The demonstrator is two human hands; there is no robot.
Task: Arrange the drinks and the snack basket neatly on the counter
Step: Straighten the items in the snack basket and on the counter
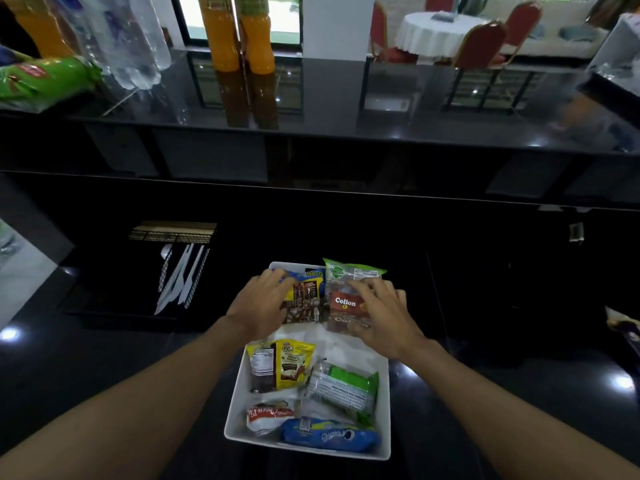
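Note:
A white rectangular snack basket (232, 407) sits on the low black counter in front of me, filled with several snack packets. My left hand (260, 303) lies on a brown chocolate packet (304, 306) at the basket's far end, fingers spread and bent over it. My right hand (381, 317) rests on a red Collon packet (343, 311) beside it. On the raised black counter behind stand two orange drink bottles (239, 39), clear water bottles (135, 46) and a green bottle (45, 79) lying tilted at the left.
A black cutlery tray (104, 299) with white plastic cutlery (180, 278) stands left of the basket. Another packet (623, 327) lies at the right edge. Beyond the raised counter (381, 109) are a white-clothed table (436, 32) and red chairs (481, 46).

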